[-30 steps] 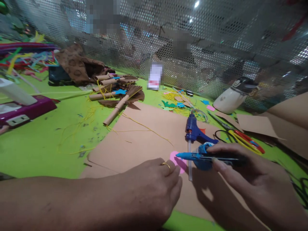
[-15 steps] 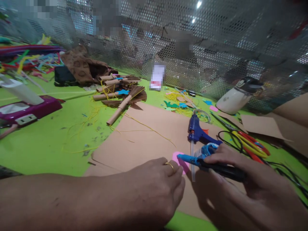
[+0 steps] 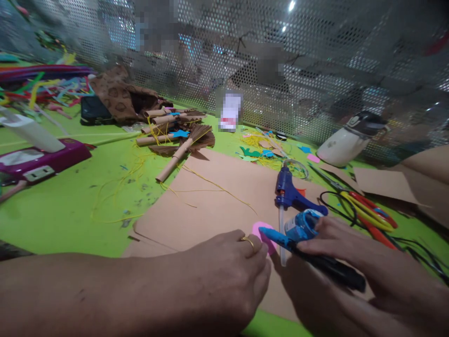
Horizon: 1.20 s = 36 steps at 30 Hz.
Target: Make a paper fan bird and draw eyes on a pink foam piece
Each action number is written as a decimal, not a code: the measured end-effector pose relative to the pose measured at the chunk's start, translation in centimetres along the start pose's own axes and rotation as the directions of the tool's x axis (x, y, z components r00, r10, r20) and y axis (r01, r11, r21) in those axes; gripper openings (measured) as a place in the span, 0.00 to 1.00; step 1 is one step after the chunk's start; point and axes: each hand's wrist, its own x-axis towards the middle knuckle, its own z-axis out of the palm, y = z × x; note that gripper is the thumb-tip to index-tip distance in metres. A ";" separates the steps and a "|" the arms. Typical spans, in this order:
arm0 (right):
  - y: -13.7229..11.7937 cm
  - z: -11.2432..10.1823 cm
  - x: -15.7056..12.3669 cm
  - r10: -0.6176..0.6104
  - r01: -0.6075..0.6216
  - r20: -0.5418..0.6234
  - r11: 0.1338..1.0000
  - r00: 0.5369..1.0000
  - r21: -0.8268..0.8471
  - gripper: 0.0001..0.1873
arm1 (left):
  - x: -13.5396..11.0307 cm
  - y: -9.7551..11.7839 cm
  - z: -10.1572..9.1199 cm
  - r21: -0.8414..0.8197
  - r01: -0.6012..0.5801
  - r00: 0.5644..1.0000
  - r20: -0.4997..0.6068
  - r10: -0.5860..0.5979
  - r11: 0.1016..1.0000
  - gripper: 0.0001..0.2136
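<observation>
My left hand [image 3: 228,271], with a gold ring on one finger, lies curled on brown paper [image 3: 213,201]. Its closed fingers are at the edge of a small pink paper piece [image 3: 258,227] and hide part of it. In my right hand [image 3: 372,267] is a black pen-like tool [image 3: 336,269] with a tapered blue front end. That blue tip rests on or just over the pink piece. Just beyond my right fingers is a small blue-smeared paint jar [image 3: 300,225]. A blue hot glue gun [image 3: 289,189] lies behind it, its clear glue stick pointing towards me.
Rolled brown paper brooms [image 3: 175,159] with yellow string lie at the back. Scissors [image 3: 368,210] and a white bottle [image 3: 343,145] are on the right. A purple power strip [image 3: 49,161] sits left. A phone [image 3: 229,110] leans against the perforated metal screen [image 3: 210,61].
The back end of the black tool has dipped and my right hand has shifted slightly down and right, uncovering more of the paint jar. My left hand stays in place.
</observation>
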 end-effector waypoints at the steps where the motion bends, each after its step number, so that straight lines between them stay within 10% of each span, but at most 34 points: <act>1: 0.2 0.1 -0.1 0.013 -0.013 -0.017 1.000 1.000 0.008 0.07 | 0.0 0.0 0.0 -0.003 0.003 1.000 -0.002 -0.003 1.000 0.13; 36: 1.0 -0.1 -0.5 0.045 -0.044 0.020 0.998 0.999 -0.034 0.11 | 0.0 0.1 0.1 0.011 0.011 1.000 -0.023 -0.010 1.000 0.12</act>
